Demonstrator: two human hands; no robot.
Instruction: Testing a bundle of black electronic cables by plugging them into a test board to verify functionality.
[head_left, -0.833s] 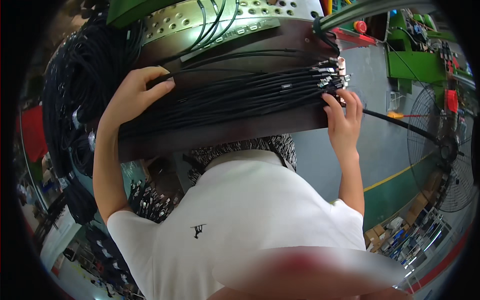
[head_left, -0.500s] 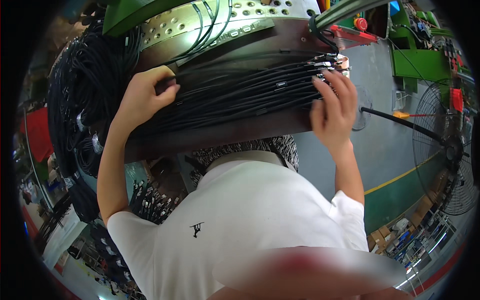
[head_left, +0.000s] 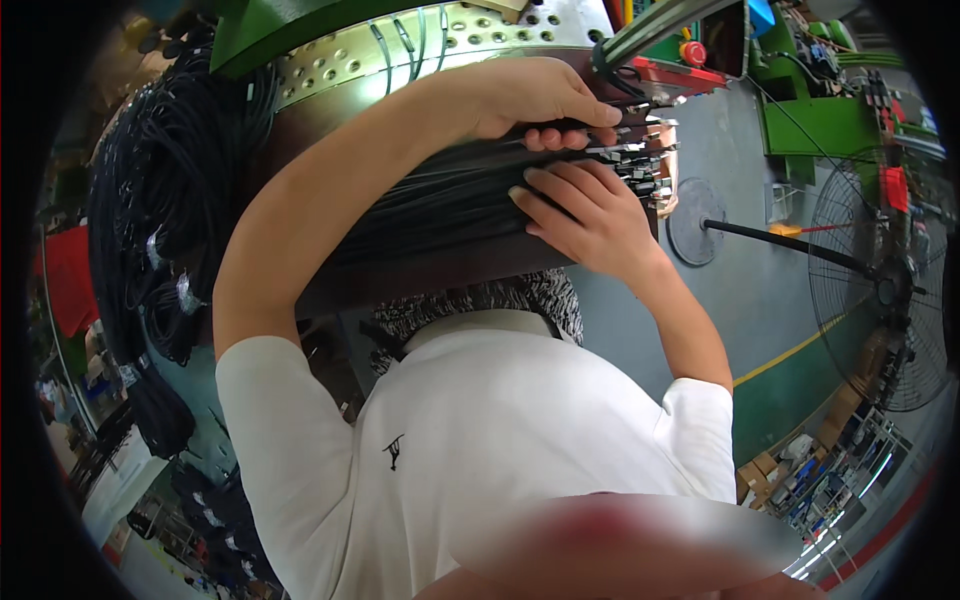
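Observation:
A wide bundle of black cables point(head_left: 430, 220) lies across the dark worktable, with metal connectors point(head_left: 650, 165) gathered at its right end. My left hand point(head_left: 545, 105) has reached across to that end. Its fingers are curled and its thumb presses down on a black cable near the connectors; the exact grip is partly hidden. Just below it, my right hand point(head_left: 595, 220) lies over the bundle beside the connectors, fingers stretched and slightly apart, touching the cables from above.
Large hanks of black cable point(head_left: 170, 150) hang at the left. Behind the bundle stands a metal plate with rows of holes point(head_left: 490, 35), under a green machine part point(head_left: 290, 35). A red push button point(head_left: 692, 53) sits at the far right, and a floor fan point(head_left: 887, 290) stands right.
My left hand has moved from the bundle's left part to the connector end and closed on a cable. My right hand has shifted left and down onto the cables.

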